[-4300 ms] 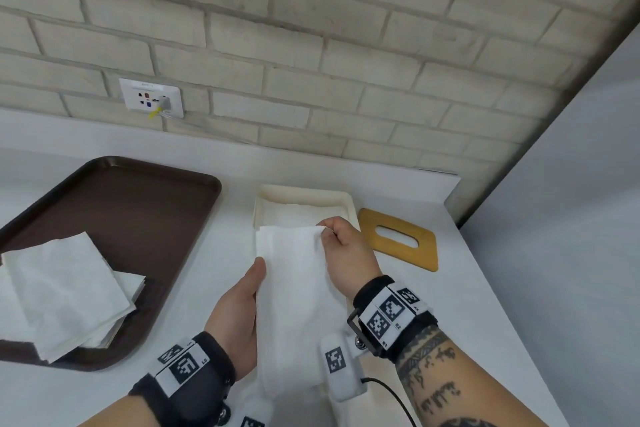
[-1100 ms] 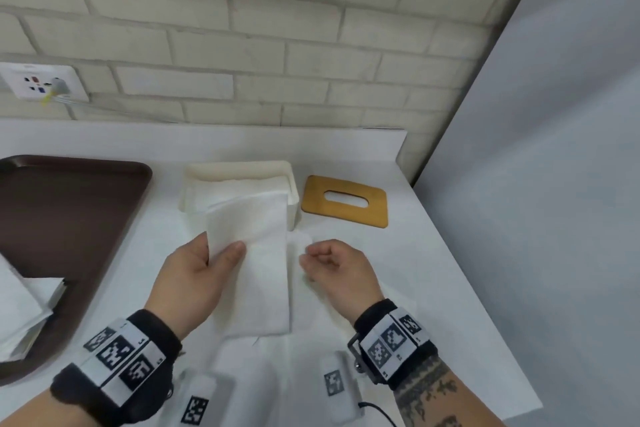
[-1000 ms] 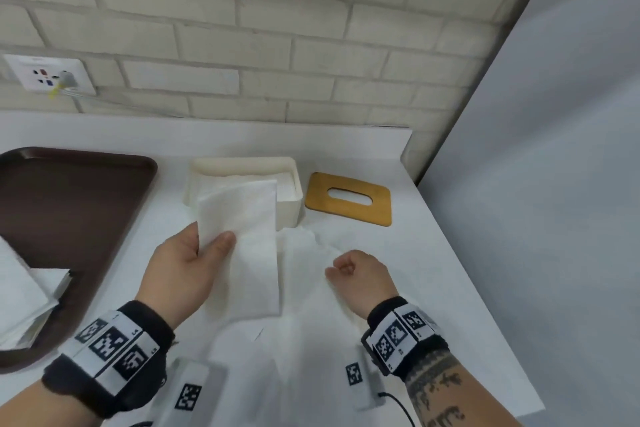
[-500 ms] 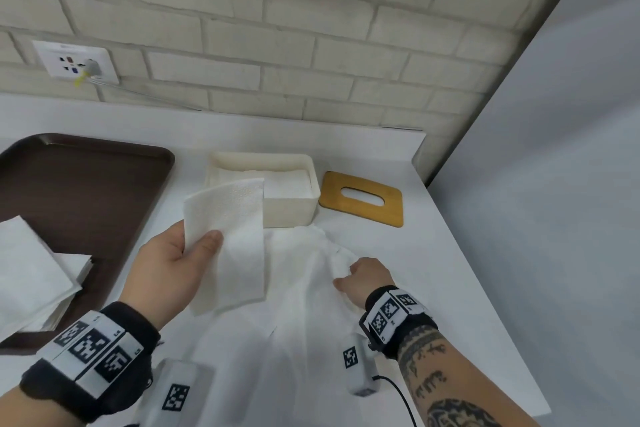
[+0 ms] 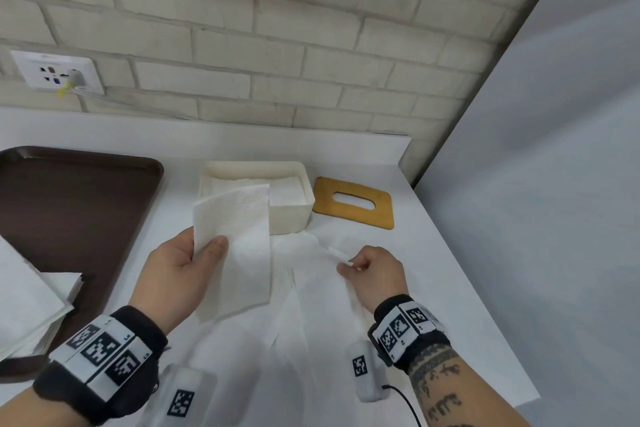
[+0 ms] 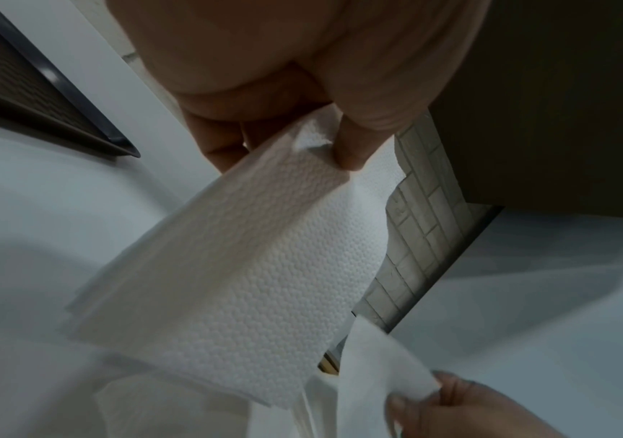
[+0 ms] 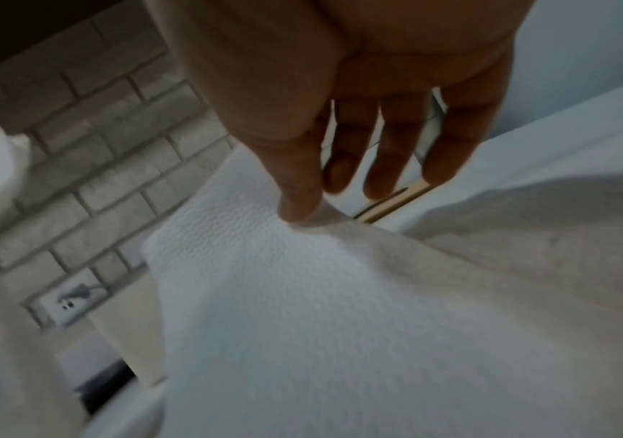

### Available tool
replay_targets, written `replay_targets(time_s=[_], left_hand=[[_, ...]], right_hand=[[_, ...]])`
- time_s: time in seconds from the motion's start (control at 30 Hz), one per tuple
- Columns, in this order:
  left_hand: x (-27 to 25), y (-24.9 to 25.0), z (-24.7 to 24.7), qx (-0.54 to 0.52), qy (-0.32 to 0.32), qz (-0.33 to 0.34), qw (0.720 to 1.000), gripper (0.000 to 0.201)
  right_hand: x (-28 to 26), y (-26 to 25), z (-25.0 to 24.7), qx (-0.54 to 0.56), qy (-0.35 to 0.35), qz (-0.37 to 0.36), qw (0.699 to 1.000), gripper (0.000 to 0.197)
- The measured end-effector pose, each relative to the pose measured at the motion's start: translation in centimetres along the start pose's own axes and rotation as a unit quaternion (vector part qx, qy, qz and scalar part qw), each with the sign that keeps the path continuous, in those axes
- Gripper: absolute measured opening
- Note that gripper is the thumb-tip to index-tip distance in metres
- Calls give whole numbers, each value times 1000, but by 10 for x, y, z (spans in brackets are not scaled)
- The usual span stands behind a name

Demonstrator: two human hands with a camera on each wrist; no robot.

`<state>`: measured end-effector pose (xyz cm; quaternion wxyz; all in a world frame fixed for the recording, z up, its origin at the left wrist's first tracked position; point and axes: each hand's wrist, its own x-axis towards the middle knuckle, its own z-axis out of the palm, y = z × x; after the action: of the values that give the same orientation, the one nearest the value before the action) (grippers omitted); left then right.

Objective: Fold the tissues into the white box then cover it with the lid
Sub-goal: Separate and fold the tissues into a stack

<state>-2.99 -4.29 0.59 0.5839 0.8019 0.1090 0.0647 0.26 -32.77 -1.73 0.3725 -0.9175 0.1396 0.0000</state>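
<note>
The white box (image 5: pixel 289 218) stands open near the back of the counter with folded tissue lying inside. Its wooden lid (image 5: pixel 353 202) with a slot lies flat just right of it. My left hand (image 5: pixel 180 274) pinches a folded tissue (image 5: pixel 235 246) between thumb and fingers and holds it upright in front of the box; the same folded tissue (image 6: pixel 234 266) fills the left wrist view. My right hand (image 5: pixel 374 270) pinches the edge of an unfolded tissue (image 5: pixel 318 305) that is spread on the counter, and the right wrist view shows that tissue (image 7: pixel 339 296) lifted under the thumb.
A brown tray (image 5: pixel 69 201) sits at the left with a stack of tissues (image 5: pixel 27 302) on its near part. A brick wall with a socket (image 5: pixel 57 74) runs along the back. A grey panel (image 5: pixel 536 184) bounds the counter's right edge.
My left hand has lifted the folded tissue up and leftward off the counter. My right hand let go of it, moved right and took the edge of the spread tissue.
</note>
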Motion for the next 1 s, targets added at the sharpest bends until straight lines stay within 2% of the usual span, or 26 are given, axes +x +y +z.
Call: replay_targets(time_s=[0.07, 0.17, 0.3, 0.4, 0.5, 0.67, 0.77, 0.83, 0.9, 1.0], left_hand=[[2, 2, 2, -6, -2, 5, 1000, 17], [5, 5, 6, -20, -7, 7, 1000, 22], [6, 10, 16, -104, -32, -8, 994, 25], [5, 16, 21, -220, -70, -64, 971, 27], [2, 23, 26, -311, -105, -110, 938, 30], [-5, 28, 31, -380, -128, -120, 908, 39], [-7, 27, 31, -389, -113, -132, 905, 43], [-9, 25, 31, -390, -104, -137, 905, 46], [-11, 23, 31, -374, -105, -137, 911, 47], [-14, 20, 32, -349, -102, -133, 922, 46]], right_hand=[[-6, -7, -9, 82, 14, -43, 996, 27], [-16, -27, -24, 220, -12, -72, 973, 28], [-22, -62, -33, 300, -30, -128, 945, 18], [-22, -87, -27, 341, -39, -165, 925, 19], [-20, -107, -13, 344, -45, -171, 922, 13], [-13, -118, 16, 259, -44, -163, 951, 9], [-10, -117, 25, 225, -45, -157, 961, 6], [-8, -117, 28, 195, -44, -155, 967, 13], [-7, -116, 30, 179, -46, -158, 970, 21], [-9, -117, 32, 172, -50, -172, 969, 19]])
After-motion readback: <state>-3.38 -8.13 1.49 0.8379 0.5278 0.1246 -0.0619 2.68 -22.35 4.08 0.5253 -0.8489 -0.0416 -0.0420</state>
